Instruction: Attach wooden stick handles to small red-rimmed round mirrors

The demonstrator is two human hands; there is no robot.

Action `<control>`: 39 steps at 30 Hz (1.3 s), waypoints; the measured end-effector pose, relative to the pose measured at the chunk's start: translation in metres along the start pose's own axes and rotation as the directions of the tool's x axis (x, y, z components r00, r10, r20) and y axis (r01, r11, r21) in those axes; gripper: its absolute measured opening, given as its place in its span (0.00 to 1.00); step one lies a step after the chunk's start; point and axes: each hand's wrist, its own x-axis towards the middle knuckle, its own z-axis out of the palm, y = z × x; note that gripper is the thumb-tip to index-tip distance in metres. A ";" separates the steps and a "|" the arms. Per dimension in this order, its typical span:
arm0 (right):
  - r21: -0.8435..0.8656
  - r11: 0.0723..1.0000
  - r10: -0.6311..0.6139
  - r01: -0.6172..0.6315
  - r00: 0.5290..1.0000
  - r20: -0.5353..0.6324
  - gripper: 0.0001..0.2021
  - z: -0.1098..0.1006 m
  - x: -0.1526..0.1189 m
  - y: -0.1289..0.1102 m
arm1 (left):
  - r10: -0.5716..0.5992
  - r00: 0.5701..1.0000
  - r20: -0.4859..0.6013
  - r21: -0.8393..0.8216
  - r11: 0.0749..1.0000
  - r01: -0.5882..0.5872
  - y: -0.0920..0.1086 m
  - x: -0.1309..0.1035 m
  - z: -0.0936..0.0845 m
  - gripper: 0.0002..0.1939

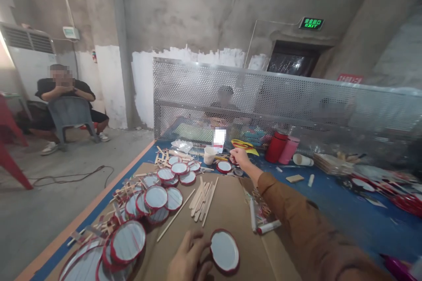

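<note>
My left hand [190, 257] is low in the view over the cardboard [244, 202], its fingers apart and curved beside a red-rimmed white disc [224, 250]. My right hand [238, 157] reaches to the far part of the table, its fingers pressed together near a yellow item [245, 145] and a small red-rimmed disc [224, 166]. What it holds, if anything, is too small to make out. Flat wooden sticks [201, 199] lie in a loose bundle on the cardboard, with one thin stick [176, 215] to their left.
Red-rimmed discs [156, 196] pile up at the left. A paper cup [209, 156], red bottle [276, 147] and pink bottle [289, 150] stand before a perforated metal screen [198, 88]. Markers [268, 227] lie by my right sleeve. A person [66, 88] sits at the far left.
</note>
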 end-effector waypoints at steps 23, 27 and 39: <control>-0.263 0.832 -0.192 0.489 0.698 0.690 0.35 -0.029 -0.242 -0.042 | -0.069 0.983 0.168 0.000 0.998 0.070 0.023 0.006 -0.023 0.15; -0.321 0.688 -0.225 0.651 0.611 0.759 0.44 -0.026 -0.260 -0.043 | -0.037 0.989 0.144 -0.030 0.999 0.042 0.024 0.007 -0.022 0.13; -0.267 0.682 -0.191 0.681 0.519 0.833 0.49 -0.032 -0.255 -0.040 | -0.039 0.983 0.181 -0.024 0.999 0.044 0.026 0.010 -0.024 0.13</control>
